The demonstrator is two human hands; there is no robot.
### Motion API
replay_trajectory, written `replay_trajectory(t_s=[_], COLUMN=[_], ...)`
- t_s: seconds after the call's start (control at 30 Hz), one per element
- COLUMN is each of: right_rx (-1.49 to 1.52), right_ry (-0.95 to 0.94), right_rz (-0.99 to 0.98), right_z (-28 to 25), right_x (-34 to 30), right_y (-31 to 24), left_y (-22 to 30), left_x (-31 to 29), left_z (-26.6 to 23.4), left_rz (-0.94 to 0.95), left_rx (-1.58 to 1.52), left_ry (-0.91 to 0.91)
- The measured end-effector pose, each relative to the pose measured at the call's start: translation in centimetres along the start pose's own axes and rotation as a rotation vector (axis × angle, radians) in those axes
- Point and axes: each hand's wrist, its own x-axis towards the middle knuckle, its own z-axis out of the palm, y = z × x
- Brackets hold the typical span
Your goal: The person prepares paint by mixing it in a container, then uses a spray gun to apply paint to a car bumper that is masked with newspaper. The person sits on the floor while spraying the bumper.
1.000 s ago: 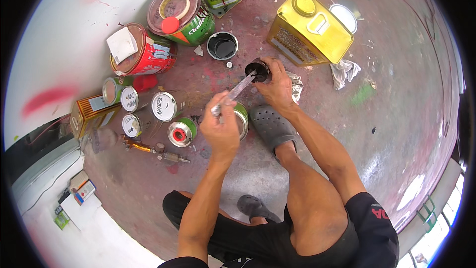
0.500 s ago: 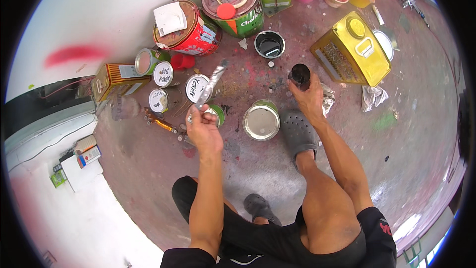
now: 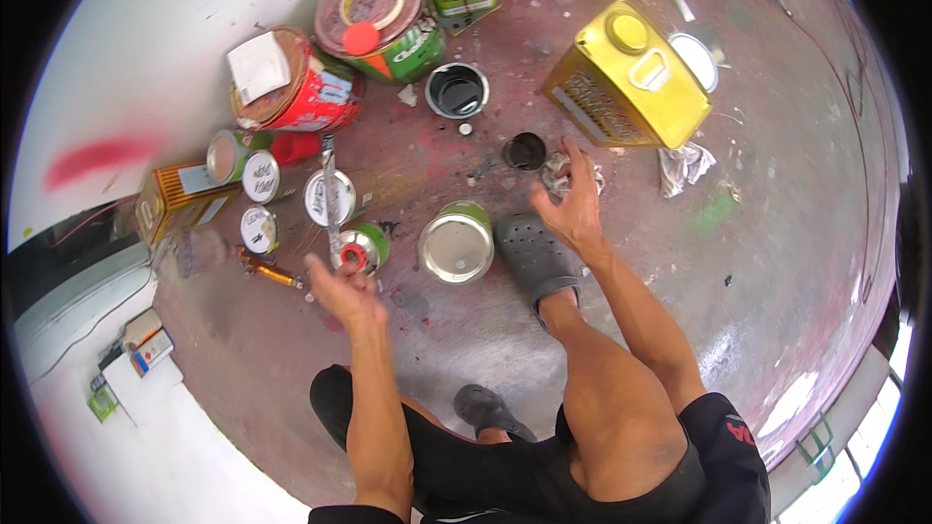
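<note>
My left hand (image 3: 348, 293) is open, thumb out, just below the end of a flat metal stirring strip (image 3: 331, 180). The strip rests across a white-lidded paint can (image 3: 318, 198) and a small green can with a red ring on top (image 3: 371, 250). My right hand (image 3: 573, 213) has its fingers spread and holds nothing. Beside its fingertips a small dark cup (image 3: 525, 151) stands on the floor, with a crumpled rag (image 3: 584, 180) partly behind the hand. Between my hands sits a can with a pale round lid (image 3: 454, 247).
A tub of black liquid (image 3: 457, 91) and a big yellow metal can (image 3: 641, 73) stand farther off. Large red (image 3: 301, 87) and green (image 3: 413, 49) paint buckets line the wall. My grey clog (image 3: 534, 257) is right of the pale-lidded can. An orange-and-metal tool (image 3: 272, 270) lies at left.
The dark cup has gone from my right hand to the floor. My left hand has let go of the metal strip, now lying on the cans. The whole view has shifted, moving things leftward.
</note>
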Motion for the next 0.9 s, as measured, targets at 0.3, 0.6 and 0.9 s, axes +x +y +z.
replay_trajectory(t_s=[0.3,0.6,0.9], right_rx=[0.047,0.252,0.134], right_ry=[0.476,0.250,0.305], right_rz=[0.206,0.021,0.067], right_z=[-10.1,-12.4,-11.9], right_x=[3.3,9.0,8.2], right_y=[2.0,0.9,-0.3], left_y=[0.5,-5.1,-5.3], left_x=[-6.6,-3.9,-4.9], left_z=[16.1,23.0,23.0], left_rz=[1.108,0.819,0.996], left_rx=[1.207,1.419,1.078], left_ry=[-1.150,-1.447,-1.258])
